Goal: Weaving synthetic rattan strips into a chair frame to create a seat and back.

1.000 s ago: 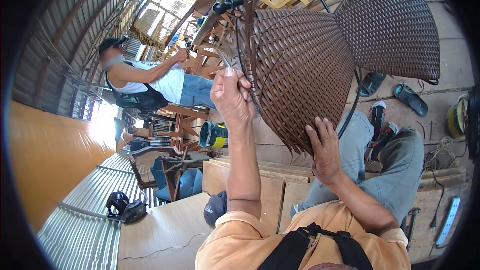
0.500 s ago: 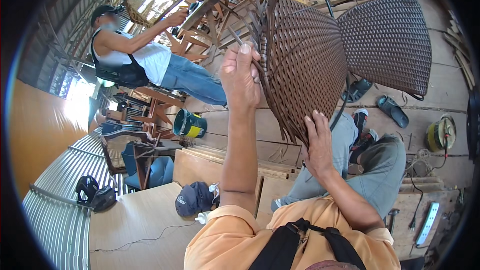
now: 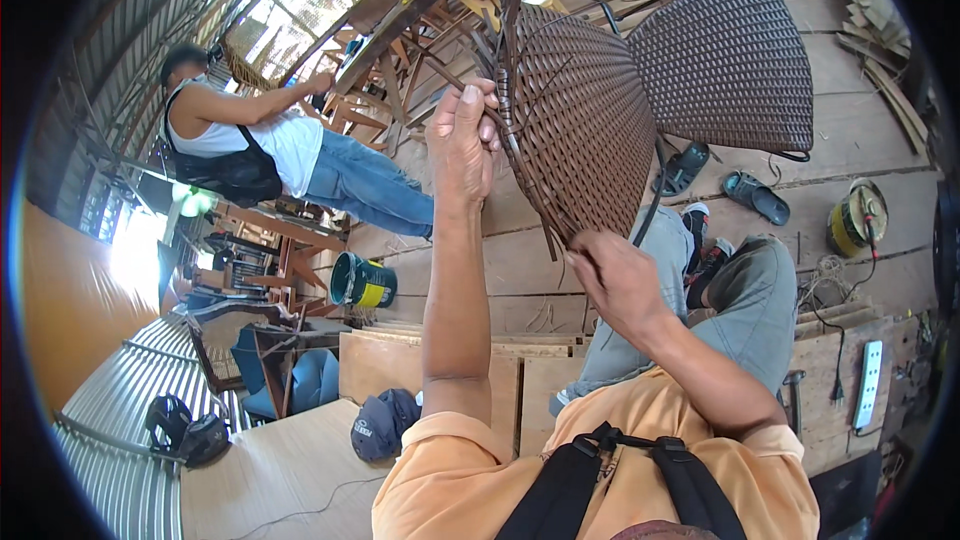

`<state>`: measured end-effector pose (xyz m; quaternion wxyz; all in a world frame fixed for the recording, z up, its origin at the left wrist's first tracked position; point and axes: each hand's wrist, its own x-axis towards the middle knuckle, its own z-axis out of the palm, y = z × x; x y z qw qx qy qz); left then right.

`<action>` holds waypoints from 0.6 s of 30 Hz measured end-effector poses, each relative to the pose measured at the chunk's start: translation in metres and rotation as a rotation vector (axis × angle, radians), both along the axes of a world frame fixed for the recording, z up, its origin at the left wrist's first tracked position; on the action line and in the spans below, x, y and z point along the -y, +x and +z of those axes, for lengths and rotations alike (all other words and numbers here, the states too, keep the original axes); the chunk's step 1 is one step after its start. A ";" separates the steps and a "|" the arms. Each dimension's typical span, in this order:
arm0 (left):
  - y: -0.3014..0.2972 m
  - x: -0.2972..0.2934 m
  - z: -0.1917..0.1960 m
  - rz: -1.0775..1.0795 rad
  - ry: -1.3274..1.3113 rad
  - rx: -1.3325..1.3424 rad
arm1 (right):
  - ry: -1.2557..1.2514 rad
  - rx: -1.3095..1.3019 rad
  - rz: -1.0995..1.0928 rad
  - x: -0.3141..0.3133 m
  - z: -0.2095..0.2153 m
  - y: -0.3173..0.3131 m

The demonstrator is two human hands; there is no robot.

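Note:
A dark brown woven wicker chair [image 3: 575, 110] stands tilted in front of me, with loose strand ends sticking out along its left edge. My left hand [image 3: 463, 145] is closed at that edge, thumb and fingers pinching a brown weaving strand [image 3: 447, 72] that points up and away. At the panel's lower corner is my right hand [image 3: 622, 285], its fingers bent together against the edge. What those fingertips hold, if anything, is hidden. A second woven panel [image 3: 730, 65] adjoins the first on the right.
A person [image 3: 265, 145] in a white sleeveless top stands at the left by a long wooden beam. Around me are a green bucket [image 3: 362, 282], sandals [image 3: 755, 197], a yellow-and-black can [image 3: 857, 220], a power strip [image 3: 868, 385], and a dark cap [image 3: 385, 425] on a wooden board.
The view has shifted, so the chair sits further left. My right hand has gone from flat, spread fingers on the weave to bent fingers at the lower corner. My left hand keeps its pinch.

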<state>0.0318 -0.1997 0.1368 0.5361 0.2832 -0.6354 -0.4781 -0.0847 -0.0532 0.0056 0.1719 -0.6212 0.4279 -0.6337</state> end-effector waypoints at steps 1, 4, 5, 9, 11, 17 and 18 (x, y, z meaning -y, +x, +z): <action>0.002 0.000 0.000 -0.002 0.012 -0.006 | -0.001 0.007 -0.011 0.008 0.003 0.008; 0.011 0.004 0.000 -0.023 0.004 -0.035 | 0.008 -0.041 -0.185 0.030 0.015 0.026; 0.011 0.004 -0.001 -0.034 -0.004 -0.030 | 0.000 -0.035 -0.197 0.031 0.018 0.026; 0.005 -0.001 -0.003 -0.020 -0.034 -0.025 | 0.089 -0.128 -0.243 0.033 0.024 0.024; 0.005 -0.003 0.001 -0.055 -0.085 0.030 | 0.091 -0.180 -0.243 0.033 0.024 0.025; 0.015 0.016 0.000 -0.189 -0.012 -0.029 | 0.012 -0.303 -0.283 0.032 0.028 0.029; 0.016 0.017 0.002 -0.217 0.002 -0.009 | 0.115 -0.277 -0.235 0.029 0.032 0.027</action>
